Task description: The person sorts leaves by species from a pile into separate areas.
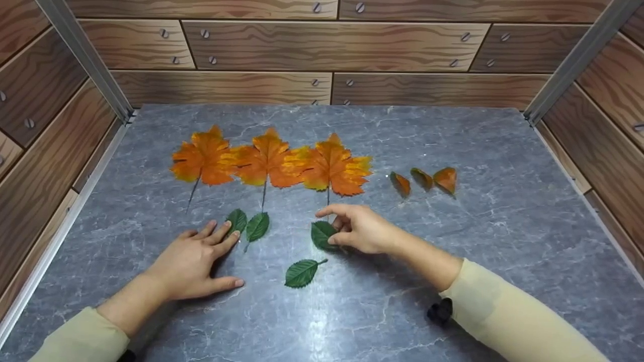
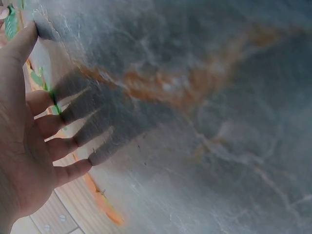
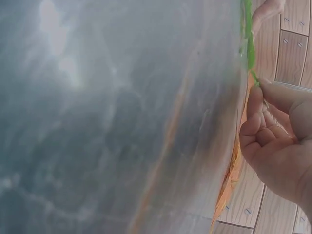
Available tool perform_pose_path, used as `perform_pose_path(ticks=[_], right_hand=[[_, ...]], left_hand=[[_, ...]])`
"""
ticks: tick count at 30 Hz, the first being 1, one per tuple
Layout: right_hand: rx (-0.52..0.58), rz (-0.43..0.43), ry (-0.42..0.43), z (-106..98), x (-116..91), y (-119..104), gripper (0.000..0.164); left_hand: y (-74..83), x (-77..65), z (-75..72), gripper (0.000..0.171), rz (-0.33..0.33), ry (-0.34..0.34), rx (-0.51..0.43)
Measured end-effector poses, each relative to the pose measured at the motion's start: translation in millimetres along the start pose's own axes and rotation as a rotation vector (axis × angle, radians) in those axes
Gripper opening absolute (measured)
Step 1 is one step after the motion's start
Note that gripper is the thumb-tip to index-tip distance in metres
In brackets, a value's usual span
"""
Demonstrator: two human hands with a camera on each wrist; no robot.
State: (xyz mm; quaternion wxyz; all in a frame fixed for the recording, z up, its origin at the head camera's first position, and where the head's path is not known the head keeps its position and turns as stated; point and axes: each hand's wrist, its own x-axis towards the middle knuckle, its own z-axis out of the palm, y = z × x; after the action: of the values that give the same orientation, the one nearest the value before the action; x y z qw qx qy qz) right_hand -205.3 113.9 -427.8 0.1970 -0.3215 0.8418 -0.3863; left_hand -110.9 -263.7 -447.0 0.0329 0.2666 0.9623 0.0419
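My right hand [image 1: 365, 231] pinches a green leaf [image 1: 322, 234] at its stem end, just below the stem of the rightmost orange maple leaf [image 1: 333, 168]. In the right wrist view, thumb and forefinger meet on the green stem [image 3: 256, 80]. With fingers spread, my left hand [image 1: 196, 261] lies flat, its fingertips on another green leaf [image 1: 236, 219]. Right beside that one is a second green leaf [image 1: 258, 227], under the stem of the middle maple leaf [image 1: 269, 158]. A loose green leaf [image 1: 302, 273] lies between the hands, nearer the front.
A third maple leaf [image 1: 202, 157] forms the left end of the overlapping row. Several small curled brown-orange leaves [image 1: 446, 180] lie to the right of the row. Wood-patterned walls [image 1: 332, 48] enclose the grey marbled table [image 1: 503, 226] at the back and sides.
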Motion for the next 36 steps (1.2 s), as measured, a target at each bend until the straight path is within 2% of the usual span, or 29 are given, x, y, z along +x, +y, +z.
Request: perform_pose_path(ticks=[5,8,15,25,36], right_hand=[[0.060,-0.053,0.072,0.4,1.3,-2.7,0.020],[0.086,-0.061,0.106,0.7,2.7,-6.2,0.011],[0.172,-0.002,0.124,0.8,7.4,-13.9,0.018],[0.261,-0.019,0.090,6.2,14.9,-23.5,0.029],[0.140,-0.067,0.082,19.9,28.5,-27.8,0.031]], left_hand=[[-0.1,0.1,0.0,0.101,0.000,-0.003,0.005],[0.4,0.0,-0.8,0.101,0.001,-0.002,0.001],[0.4,-0.3,-1.1,0.101,0.004,-0.002,-0.002],[-1.1,-0.3,0.4,0.101,-0.003,-0.012,-0.008],[-0.4,0.0,0.1,0.101,-0.005,-0.009,-0.010]])
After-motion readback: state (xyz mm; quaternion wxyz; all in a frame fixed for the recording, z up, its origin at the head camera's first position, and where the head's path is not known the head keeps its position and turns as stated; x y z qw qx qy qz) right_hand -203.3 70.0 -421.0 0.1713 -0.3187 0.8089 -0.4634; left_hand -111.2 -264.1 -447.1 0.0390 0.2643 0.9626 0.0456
